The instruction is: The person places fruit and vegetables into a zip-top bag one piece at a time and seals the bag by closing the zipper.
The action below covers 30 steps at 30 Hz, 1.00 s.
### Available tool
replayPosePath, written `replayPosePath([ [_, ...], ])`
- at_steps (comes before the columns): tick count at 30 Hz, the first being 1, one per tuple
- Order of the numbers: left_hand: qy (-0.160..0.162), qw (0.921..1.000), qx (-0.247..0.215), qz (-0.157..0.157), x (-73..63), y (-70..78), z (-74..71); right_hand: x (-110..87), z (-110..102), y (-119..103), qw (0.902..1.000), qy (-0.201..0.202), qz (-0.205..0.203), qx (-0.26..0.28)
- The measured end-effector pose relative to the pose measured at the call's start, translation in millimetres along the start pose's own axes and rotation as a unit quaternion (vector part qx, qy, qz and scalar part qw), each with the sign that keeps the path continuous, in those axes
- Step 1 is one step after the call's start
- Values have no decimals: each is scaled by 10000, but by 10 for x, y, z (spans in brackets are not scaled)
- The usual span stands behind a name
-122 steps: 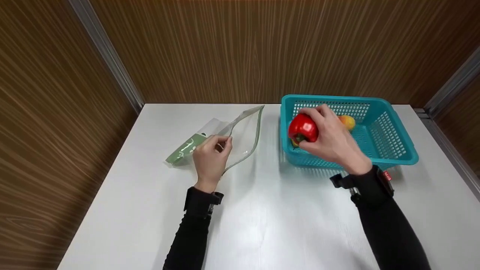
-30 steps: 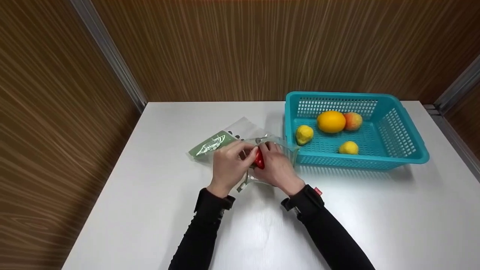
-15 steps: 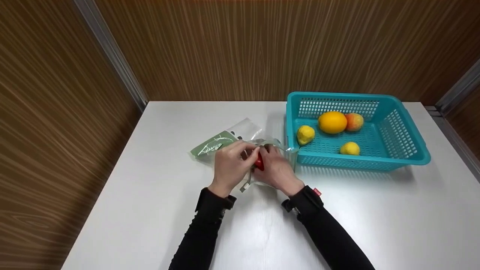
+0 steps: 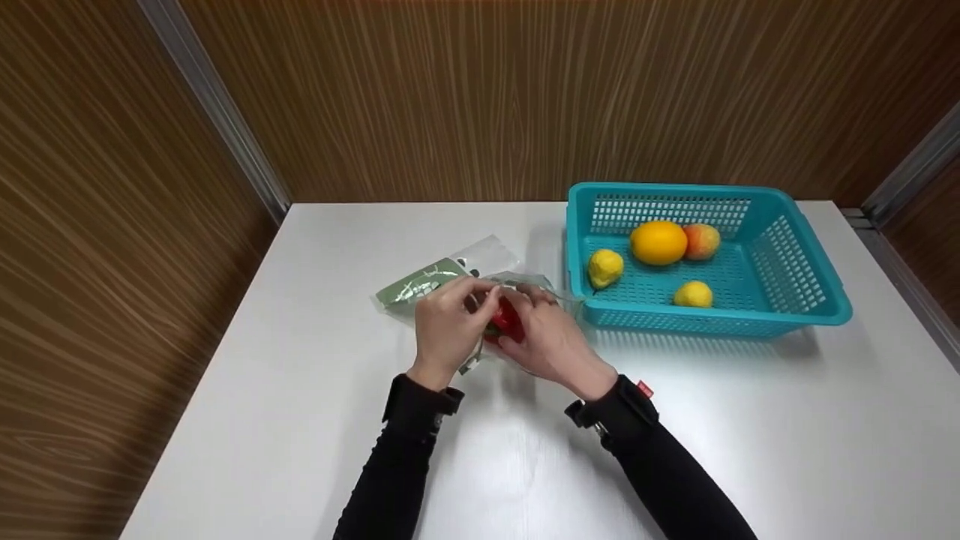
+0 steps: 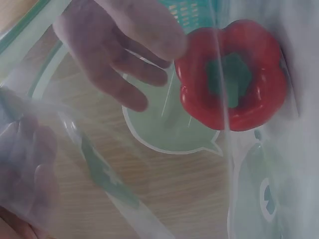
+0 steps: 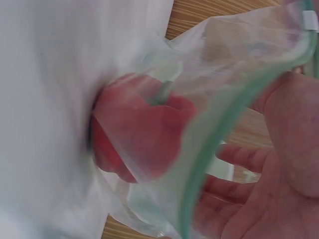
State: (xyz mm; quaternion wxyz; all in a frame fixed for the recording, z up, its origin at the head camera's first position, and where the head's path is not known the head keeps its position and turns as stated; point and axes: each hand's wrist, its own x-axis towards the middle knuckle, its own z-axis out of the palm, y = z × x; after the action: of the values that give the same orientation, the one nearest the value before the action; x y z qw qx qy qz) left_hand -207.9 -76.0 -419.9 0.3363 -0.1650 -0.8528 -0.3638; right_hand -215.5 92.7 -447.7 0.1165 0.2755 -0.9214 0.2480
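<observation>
A clear zip bag (image 4: 424,283) with a green printed panel lies on the table, its green-edged mouth spread open. My left hand (image 4: 450,322) pinches the edge of that mouth. Inside the bag sits a red bell pepper (image 4: 506,321) with a green stem, partly hidden by my hands in the head view. Within the mouth, my right hand (image 4: 559,341) has its fingers loosely spread. A gap shows between those fingers (image 6: 244,157) and the bell pepper (image 6: 144,129) in the right wrist view. Through the film, the left wrist view shows the pepper's stem end.
A teal basket (image 4: 720,316) stands just right of the bag. It holds a large orange-yellow fruit (image 4: 658,242), a peach (image 4: 702,241) and two yellow fruits, one at the left (image 4: 605,268) and one near the front (image 4: 693,295). Wood-grain panels (image 4: 450,105) enclose the white table.
The right hand has carried the bell pepper from over the basket into the bag and let go of it. More of the pepper now shows between the hands. The left hand still pinches the bag's edge.
</observation>
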Motion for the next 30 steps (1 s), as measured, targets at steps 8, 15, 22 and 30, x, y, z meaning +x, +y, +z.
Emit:
replayPosePath([
  [8, 92, 9996, 26, -252, 39, -70, -78, -128, -199, -165, 9995, -192, -229, -120],
  [15, 200, 9990, -109, -393, 51, -92, -121, -213, -403, -283, 9982, -377, -390, -267],
  [22, 183, 9983, -115, -534, 49, -110, -147, -249, -598, -273, 9994, -313, -107, -89],
  [30, 189, 9987, -84, -458, 58, -126, -153, -297, -745, -142, 9999, 21, 99, 131],
])
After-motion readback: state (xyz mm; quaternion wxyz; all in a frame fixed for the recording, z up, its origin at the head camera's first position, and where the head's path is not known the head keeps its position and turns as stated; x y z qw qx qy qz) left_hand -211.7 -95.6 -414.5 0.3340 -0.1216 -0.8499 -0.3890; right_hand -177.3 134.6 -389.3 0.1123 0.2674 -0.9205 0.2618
